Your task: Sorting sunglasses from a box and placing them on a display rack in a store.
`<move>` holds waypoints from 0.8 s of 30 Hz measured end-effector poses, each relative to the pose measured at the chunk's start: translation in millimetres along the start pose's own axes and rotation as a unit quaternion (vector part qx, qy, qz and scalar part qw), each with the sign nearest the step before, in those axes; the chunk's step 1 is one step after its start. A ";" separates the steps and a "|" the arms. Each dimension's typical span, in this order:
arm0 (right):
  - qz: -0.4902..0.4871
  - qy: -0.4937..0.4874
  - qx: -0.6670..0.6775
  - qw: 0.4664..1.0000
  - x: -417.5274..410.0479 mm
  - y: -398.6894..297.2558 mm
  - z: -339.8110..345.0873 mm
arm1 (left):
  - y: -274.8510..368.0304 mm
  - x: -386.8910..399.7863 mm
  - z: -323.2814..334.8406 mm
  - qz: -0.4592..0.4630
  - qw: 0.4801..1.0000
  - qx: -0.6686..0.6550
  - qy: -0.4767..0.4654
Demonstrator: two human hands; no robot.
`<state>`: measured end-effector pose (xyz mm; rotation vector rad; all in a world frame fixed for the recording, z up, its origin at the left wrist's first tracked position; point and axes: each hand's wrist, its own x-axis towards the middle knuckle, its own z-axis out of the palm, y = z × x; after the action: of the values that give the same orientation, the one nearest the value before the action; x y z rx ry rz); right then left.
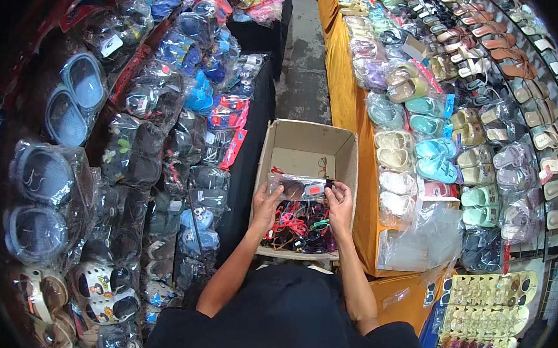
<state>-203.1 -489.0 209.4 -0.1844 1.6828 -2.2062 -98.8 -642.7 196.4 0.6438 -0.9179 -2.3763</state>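
Between my two hands, a pair of dark sunglasses in a clear plastic sleeve [294,189] is stretched flat over a cardboard box [303,257]. My left hand [265,207] grips its left end, thumb on top. At the other end my right hand [339,205] pinches the sleeve near a sticker that bears writing. Inside the box, below the sleeve, lies a tangle of glasses [297,226] with red, green and dark frames. One pair with an orange-brown frame [322,166] leans against the box's far wall. The sleeve hides part of the box's contents.
On my left, clogs in plastic bags [195,187] cover a dark-draped stand. To the right, bagged sandals and slippers [392,148] line an orange-draped table [352,101]. Sunglasses racks [483,304] stand at the lower right. A concrete aisle [306,54] runs ahead between the stands.
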 end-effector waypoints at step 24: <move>0.000 0.009 -0.037 0.999 -24.0 -12.6 16.7 | 3.2 -8.6 2.0 -0.015 0.998 0.030 -0.047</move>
<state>-178.1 -492.7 228.9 -0.1827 1.7766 -2.1523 -92.6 -638.7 202.1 0.5753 -1.0300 -2.4313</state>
